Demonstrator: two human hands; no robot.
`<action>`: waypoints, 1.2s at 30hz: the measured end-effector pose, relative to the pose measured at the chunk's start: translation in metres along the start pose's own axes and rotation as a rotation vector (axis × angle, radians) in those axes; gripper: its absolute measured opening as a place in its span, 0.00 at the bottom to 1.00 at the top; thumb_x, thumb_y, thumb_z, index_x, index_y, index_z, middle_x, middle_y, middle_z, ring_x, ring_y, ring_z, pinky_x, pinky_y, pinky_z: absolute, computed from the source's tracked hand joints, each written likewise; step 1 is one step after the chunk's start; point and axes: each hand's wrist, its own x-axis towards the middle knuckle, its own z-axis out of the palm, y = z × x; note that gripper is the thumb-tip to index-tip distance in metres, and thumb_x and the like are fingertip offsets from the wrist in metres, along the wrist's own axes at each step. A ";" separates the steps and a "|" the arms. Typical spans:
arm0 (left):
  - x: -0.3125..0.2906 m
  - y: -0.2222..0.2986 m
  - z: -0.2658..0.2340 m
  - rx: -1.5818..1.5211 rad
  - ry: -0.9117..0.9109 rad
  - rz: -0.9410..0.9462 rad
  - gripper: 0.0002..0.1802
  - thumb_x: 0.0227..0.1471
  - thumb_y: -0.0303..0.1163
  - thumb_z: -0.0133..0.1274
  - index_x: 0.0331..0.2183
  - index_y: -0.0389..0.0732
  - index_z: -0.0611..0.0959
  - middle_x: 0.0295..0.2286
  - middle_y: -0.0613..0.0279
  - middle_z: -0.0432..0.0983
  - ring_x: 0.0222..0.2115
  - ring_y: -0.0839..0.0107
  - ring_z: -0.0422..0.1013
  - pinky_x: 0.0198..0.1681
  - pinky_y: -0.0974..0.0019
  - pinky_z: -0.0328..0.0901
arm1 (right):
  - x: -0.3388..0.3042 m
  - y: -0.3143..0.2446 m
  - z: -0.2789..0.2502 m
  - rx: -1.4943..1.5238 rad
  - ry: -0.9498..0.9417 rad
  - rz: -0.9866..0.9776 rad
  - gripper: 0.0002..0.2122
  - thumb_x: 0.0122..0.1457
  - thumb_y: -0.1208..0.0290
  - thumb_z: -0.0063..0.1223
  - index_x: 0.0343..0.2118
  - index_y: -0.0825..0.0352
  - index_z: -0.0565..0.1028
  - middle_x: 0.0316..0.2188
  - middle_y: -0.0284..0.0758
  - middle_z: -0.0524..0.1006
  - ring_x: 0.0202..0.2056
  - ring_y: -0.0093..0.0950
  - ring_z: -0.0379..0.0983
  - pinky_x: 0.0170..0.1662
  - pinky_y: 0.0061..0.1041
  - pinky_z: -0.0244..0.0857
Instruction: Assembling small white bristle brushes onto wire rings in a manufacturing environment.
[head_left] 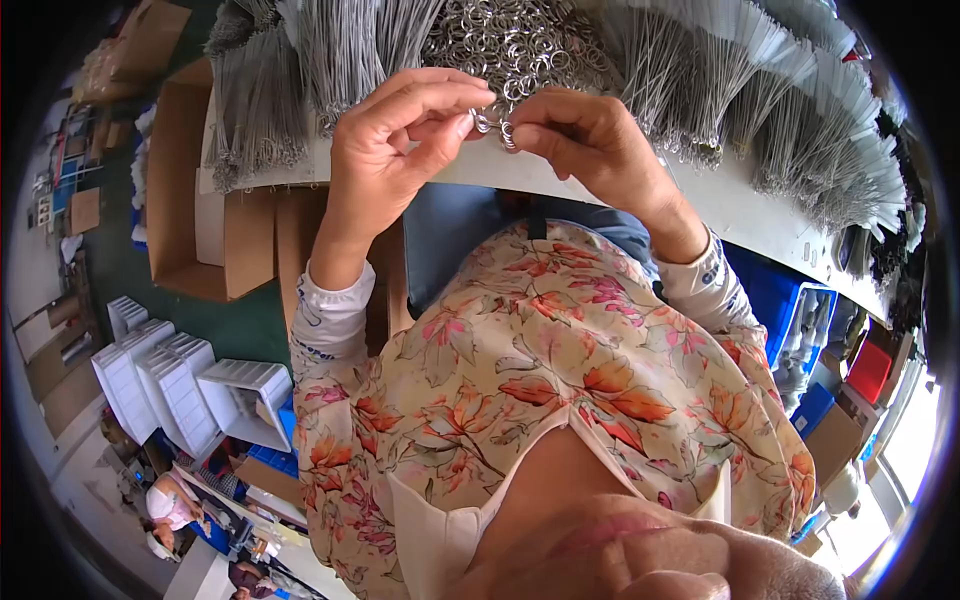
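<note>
Both hands are raised at the near edge of the table, facing each other just in front of a heap of shiny metal rings [520, 50]. My left hand [395, 130] pinches a small metal ring [481, 122] between thumb and fingers. Close beside it, my right hand [590, 135] is closed on another metal ring [507, 134]. The two rings nearly meet; whether they are linked I cannot tell. Bundles of thin grey wires [345, 50] lie left of the heap. More wire bundles [690, 70] spread to the right.
The pale table [715, 200] runs across in front of me. An open cardboard box [235, 245] stands on the green floor at left, with white plastic crates [180, 385] nearer. At right there is a blue bin [800, 320]. Other people [170, 505] work at lower left.
</note>
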 end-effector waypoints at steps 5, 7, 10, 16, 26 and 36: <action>0.012 0.028 0.007 0.067 0.164 0.128 0.16 0.45 0.13 0.48 0.41 0.25 0.74 0.37 0.47 0.73 0.35 0.65 0.74 0.41 0.65 0.70 | 0.016 -0.035 -0.011 0.482 0.009 0.141 0.09 0.55 0.65 0.54 0.29 0.66 0.77 0.19 0.25 0.72 0.17 0.13 0.60 0.21 0.13 0.56; 0.023 0.032 0.012 0.116 0.225 0.219 0.16 0.41 0.12 0.53 0.38 0.28 0.77 0.35 0.52 0.74 0.31 0.69 0.75 0.37 0.72 0.71 | 0.020 -0.048 -0.016 0.593 0.027 0.136 0.10 0.55 0.65 0.55 0.29 0.68 0.77 0.17 0.25 0.71 0.17 0.13 0.59 0.20 0.13 0.54; 0.035 0.036 0.013 0.268 0.306 0.361 0.17 0.39 0.13 0.55 0.38 0.29 0.78 0.35 0.53 0.76 0.30 0.70 0.76 0.34 0.74 0.72 | 0.030 -0.062 -0.014 0.601 0.108 0.104 0.08 0.53 0.69 0.57 0.29 0.69 0.77 0.17 0.26 0.72 0.19 0.13 0.63 0.20 0.12 0.56; 0.052 0.042 0.009 0.276 0.249 0.292 0.17 0.38 0.13 0.55 0.36 0.30 0.79 0.33 0.55 0.77 0.30 0.72 0.75 0.33 0.74 0.72 | 0.041 -0.049 -0.029 0.506 0.098 0.088 0.07 0.55 0.68 0.54 0.31 0.67 0.76 0.17 0.27 0.72 0.16 0.13 0.63 0.18 0.12 0.54; 0.065 0.043 0.010 0.306 0.103 0.236 0.16 0.41 0.10 0.49 0.37 0.24 0.77 0.35 0.49 0.75 0.34 0.70 0.74 0.38 0.73 0.70 | 0.038 -0.047 -0.049 0.448 0.082 -0.042 0.06 0.52 0.73 0.57 0.30 0.70 0.77 0.21 0.31 0.76 0.18 0.14 0.68 0.20 0.12 0.62; 0.069 0.039 0.033 0.255 0.194 0.315 0.16 0.40 0.12 0.53 0.36 0.30 0.79 0.34 0.55 0.76 0.31 0.72 0.75 0.33 0.74 0.72 | 0.022 -0.043 -0.058 0.410 0.016 0.062 0.08 0.56 0.67 0.53 0.33 0.67 0.75 0.15 0.25 0.69 0.15 0.10 0.60 0.16 0.11 0.49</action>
